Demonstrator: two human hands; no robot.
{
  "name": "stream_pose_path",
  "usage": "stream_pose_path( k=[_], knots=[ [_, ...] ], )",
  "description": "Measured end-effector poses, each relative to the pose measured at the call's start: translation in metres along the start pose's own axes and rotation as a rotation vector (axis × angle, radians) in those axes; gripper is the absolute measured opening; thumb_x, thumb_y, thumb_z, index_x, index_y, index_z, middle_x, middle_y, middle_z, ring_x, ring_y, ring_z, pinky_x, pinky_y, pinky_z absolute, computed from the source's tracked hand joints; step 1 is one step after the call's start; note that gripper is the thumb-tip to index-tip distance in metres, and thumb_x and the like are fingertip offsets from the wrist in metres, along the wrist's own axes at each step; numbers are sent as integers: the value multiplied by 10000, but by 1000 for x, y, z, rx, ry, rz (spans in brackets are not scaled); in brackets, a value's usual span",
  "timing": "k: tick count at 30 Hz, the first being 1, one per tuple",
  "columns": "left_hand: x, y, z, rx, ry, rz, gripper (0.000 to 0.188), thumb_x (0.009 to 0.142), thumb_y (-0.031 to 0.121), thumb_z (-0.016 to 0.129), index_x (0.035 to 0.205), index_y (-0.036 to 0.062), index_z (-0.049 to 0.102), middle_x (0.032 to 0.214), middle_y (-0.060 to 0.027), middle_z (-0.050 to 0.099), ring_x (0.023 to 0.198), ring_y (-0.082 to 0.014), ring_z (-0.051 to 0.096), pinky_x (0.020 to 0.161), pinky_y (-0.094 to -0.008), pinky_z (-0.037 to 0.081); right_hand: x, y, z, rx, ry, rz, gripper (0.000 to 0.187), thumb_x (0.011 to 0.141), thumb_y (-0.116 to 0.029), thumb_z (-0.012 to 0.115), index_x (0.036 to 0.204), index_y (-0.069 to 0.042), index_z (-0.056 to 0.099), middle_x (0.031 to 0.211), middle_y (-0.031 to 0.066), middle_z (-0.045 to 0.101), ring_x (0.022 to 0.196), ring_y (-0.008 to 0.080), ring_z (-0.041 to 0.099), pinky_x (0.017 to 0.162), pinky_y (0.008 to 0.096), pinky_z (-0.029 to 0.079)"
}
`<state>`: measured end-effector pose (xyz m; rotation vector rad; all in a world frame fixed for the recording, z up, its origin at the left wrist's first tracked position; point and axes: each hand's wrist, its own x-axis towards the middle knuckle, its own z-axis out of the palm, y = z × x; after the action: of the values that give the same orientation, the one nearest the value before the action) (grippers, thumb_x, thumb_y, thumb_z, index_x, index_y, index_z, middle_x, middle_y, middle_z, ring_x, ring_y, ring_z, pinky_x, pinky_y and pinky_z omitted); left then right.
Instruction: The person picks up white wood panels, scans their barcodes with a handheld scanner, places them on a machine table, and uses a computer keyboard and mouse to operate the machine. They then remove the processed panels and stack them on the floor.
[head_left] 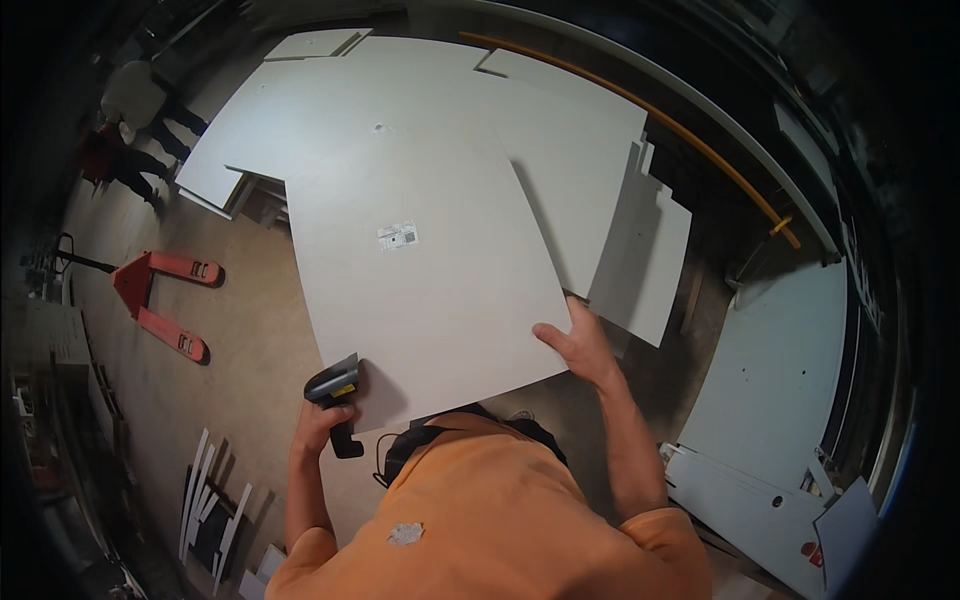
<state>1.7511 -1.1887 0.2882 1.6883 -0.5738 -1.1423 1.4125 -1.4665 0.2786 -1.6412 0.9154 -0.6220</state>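
A large white panel [430,310] stretches out in front of me, with a small printed label [397,236] near its middle. My right hand [583,345] grips the panel's right edge near the close corner, thumb on top and fingers underneath, out of sight. At the close left corner, my left hand [320,422] is closed around a black handheld barcode scanner [332,382]. The scanner's head casts a shadow on the panel. Beneath and beyond the held panel lie more white panels [575,135], stacked unevenly with their edges jutting out.
A red pallet jack [132,284] stands on the floor to the left. Two people [135,95] are at the far left. Narrow white strips [197,490] lie at the lower left. Along the right runs a yellow bar [700,150], with a pale panel [765,375] closer to me.
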Motion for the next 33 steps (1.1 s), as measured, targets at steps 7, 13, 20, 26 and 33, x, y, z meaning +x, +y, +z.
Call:
stream_pose_path(
  k=[7,13,20,26,33],
  knots=[
    [19,68,151,361,-206,212,253,706,89,757,931,24,662,819,11,631,741,-95,565,674,-294,496,-182,36,-115,923,312,56,457,850,-149,686,1250,28,555,1131,88,647,1036,212,625,919,342,501],
    [34,131,310,506,-177,639,173,793,101,742,889,-24,671,716,10,615,662,-78,532,613,-266,452,-238,60,-172,1073,798,19,535,785,-135,628,1276,53,529,1148,134,620,1056,238,616,900,373,510],
    [38,178,534,556,-806,583,147,742,109,695,783,-2,608,637,-33,582,599,-99,509,562,-294,445,-267,101,-312,937,981,-128,510,784,-123,600,1272,14,545,1140,116,624,1027,229,627,862,375,517],
    [53,234,690,664,-943,517,192,732,128,703,785,-27,601,589,-60,550,548,-126,503,535,-310,443,-267,95,-431,870,1093,-89,394,754,-68,574,1140,6,601,954,65,657,829,166,640,738,313,521],
    [80,269,808,645,-896,472,219,735,149,717,774,-29,595,593,-31,550,548,-108,479,525,-312,431,-244,124,-543,924,1095,-81,311,753,-88,606,1043,20,631,855,56,653,706,158,629,638,305,509]
  ],
)
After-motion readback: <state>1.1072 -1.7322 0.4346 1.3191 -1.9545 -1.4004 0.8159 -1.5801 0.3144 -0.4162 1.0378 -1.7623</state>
